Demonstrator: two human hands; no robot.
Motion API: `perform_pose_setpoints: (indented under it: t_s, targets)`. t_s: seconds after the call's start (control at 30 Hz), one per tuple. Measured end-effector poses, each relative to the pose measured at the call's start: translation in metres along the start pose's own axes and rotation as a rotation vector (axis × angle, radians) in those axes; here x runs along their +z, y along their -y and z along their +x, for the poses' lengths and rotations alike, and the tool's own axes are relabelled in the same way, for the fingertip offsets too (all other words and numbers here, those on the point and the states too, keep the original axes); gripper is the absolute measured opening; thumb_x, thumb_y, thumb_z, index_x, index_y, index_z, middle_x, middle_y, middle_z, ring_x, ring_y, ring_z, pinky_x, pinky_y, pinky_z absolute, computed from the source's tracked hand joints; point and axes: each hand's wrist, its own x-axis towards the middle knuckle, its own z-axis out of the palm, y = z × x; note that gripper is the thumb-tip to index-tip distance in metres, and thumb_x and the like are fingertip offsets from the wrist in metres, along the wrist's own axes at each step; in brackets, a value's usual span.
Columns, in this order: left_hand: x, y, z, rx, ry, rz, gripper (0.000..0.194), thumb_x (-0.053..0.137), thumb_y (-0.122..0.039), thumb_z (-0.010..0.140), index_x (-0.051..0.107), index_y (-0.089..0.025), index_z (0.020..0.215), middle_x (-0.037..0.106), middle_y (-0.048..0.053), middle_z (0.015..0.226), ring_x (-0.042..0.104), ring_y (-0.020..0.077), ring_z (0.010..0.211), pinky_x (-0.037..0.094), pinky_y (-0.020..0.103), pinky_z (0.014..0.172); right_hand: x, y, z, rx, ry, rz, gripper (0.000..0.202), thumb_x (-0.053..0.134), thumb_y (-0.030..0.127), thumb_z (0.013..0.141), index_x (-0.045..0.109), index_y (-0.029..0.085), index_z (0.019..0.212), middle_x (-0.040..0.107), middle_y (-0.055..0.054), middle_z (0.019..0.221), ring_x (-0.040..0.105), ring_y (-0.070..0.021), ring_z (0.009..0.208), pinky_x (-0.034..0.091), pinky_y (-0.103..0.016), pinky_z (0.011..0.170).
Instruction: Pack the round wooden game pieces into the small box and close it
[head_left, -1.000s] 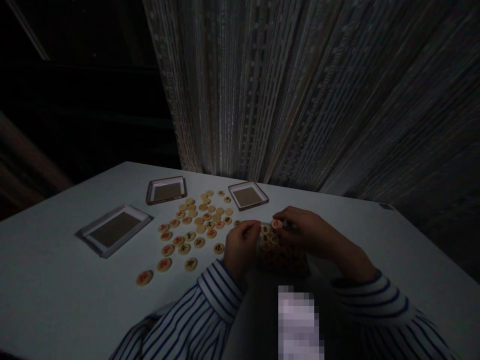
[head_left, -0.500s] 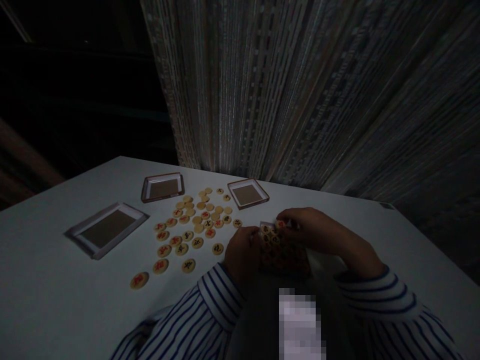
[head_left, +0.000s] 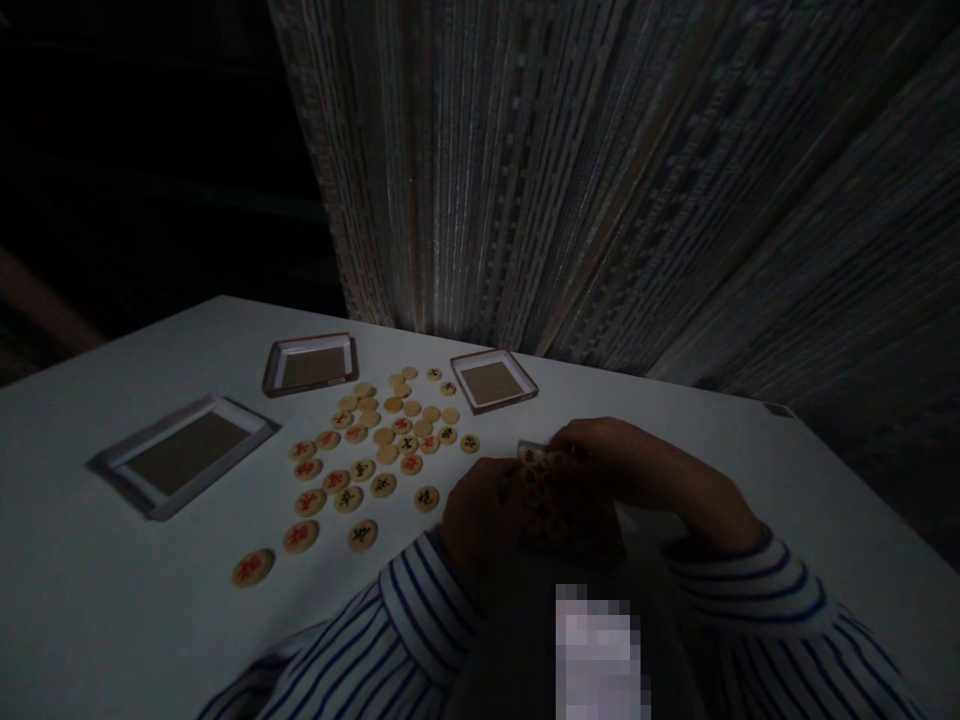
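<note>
A small box filled with round wooden xiangqi pieces lies in shadow before me, tilted or flat I cannot tell. My left hand is curled round the box's left side, fingers closed against it. Over the box's far edge reaches my right hand, its fingers closed at a red-marked xiangqi piece among the others. The fingertips are mostly hidden in the dark. Many more loose xiangqi pieces, marked red or black or blank side up, are spread on the table left of my hands.
On the white table lie three shallow trays or lids: one at the left, one at the back left and one at the back middle. A striped string curtain hangs behind the table.
My right hand has come slightly lower and further left over the box, and the red-marked piece at its fingers sits lower. The view has shifted a little; the left hand keeps its hold.
</note>
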Motion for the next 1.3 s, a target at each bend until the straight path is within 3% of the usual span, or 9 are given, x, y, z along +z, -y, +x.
perform_pose_setpoints:
  t_s: [0.5, 1.3]
  targets:
    - [0.001, 0.001, -0.001, 0.013, -0.027, 0.023, 0.022, 0.049, -0.021, 0.078, 0.066, -0.018, 0.092, 0.068, 0.007, 0.090, 0.062, 0.0205, 0.083, 0.047, 0.032, 0.074, 0.005, 0.004, 0.004, -0.009, 0.072, -0.085, 0.021, 0.052, 0.017, 0.075, 0.064, 0.020, 0.092, 0.068, -0.005, 0.086, 0.061, -0.0171, 0.073, 0.044, -0.027, 0.062]
    - [-0.001, -0.002, 0.000, 0.004, -0.011, 0.064, 0.023, 0.048, -0.022, 0.078, 0.066, -0.019, 0.093, 0.068, 0.007, 0.090, 0.062, 0.0199, 0.082, 0.046, 0.030, 0.073, 0.006, 0.007, 0.007, 0.025, 0.119, -0.111, 0.020, 0.052, 0.023, 0.077, 0.066, 0.022, 0.090, 0.069, -0.005, 0.083, 0.062, -0.0167, 0.069, 0.042, -0.024, 0.055]
